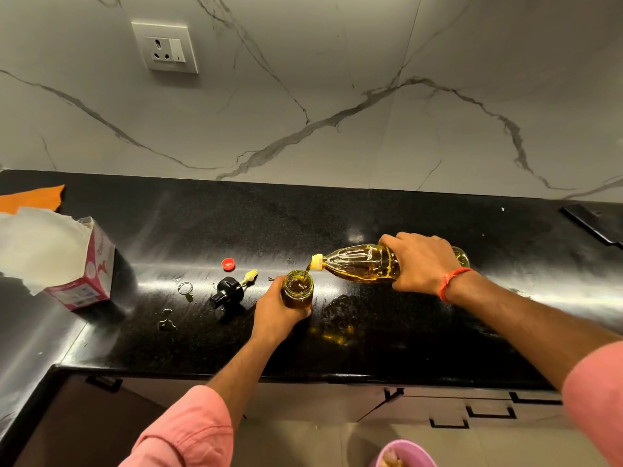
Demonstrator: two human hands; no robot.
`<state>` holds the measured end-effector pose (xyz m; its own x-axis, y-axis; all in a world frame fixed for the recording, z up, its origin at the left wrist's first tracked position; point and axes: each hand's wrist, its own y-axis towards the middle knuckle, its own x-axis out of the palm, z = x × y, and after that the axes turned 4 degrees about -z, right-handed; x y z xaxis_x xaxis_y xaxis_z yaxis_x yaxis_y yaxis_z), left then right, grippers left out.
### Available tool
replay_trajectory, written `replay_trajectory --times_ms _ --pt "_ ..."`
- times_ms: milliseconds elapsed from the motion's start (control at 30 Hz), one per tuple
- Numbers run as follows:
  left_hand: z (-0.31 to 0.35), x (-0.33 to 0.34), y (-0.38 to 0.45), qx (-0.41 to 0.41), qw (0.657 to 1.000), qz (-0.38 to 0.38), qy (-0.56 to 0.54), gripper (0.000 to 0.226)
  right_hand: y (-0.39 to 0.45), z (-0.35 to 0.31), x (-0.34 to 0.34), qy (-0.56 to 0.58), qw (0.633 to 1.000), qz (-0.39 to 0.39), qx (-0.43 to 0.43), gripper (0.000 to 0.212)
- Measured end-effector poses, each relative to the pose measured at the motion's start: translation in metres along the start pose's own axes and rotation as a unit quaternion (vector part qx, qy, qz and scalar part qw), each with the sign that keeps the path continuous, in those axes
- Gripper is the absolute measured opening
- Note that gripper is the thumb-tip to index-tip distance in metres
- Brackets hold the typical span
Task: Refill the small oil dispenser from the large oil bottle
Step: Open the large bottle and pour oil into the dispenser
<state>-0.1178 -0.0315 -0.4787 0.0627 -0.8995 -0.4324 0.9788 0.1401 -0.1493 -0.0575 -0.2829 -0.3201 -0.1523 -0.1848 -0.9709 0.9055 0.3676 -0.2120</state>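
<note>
The left hand gripped the small oil dispenser, fingers and thumb curled round its glass body, holding it upright on the black counter. The dispenser stood open at the top and was already holding dark golden oil. The right hand, with a red thread at its wrist, was wrapped over the large oil bottle, gripping its middle. The bottle lay tipped almost flat, just right of the dispenser, its yellow-ringed neck directly above the dispenser's mouth, and a thin stream of oil ran from one into the other.

Just left of the dispenser lay its black pump top, on its side, with a pale tube end beside it. A small red cap sat a little beyond that, toward the wall. Oil smears and droplets marked the counter left of the pump top. Well to the left of the dispenser stood a torn pink carton.
</note>
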Motion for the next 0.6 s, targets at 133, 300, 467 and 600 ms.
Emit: replay_trajectory --times_ms 133,300,467,600 --pt "-0.0003 0.0002 0.0 0.001 1.0 0.0 -0.001 0.067 0.0005 -0.0002 -0.0009 0.004 1.0 -0.001 0.0 0.069" --pt "-0.0014 0.0001 0.0001 0.006 1.0 0.005 -0.001 0.064 0.0012 -0.0001 0.0004 -0.002 1.0 0.005 0.0 0.072" --pt "-0.0014 0.0001 0.0004 0.005 1.0 0.003 -0.004 0.063 0.002 0.0001 0.0014 -0.002 1.0 0.009 -0.002 0.07" --pt "-0.0028 0.0007 0.0006 0.002 1.0 -0.001 -0.004 0.065 0.003 0.0002 0.0053 0.004 1.0 0.005 -0.006 0.069"
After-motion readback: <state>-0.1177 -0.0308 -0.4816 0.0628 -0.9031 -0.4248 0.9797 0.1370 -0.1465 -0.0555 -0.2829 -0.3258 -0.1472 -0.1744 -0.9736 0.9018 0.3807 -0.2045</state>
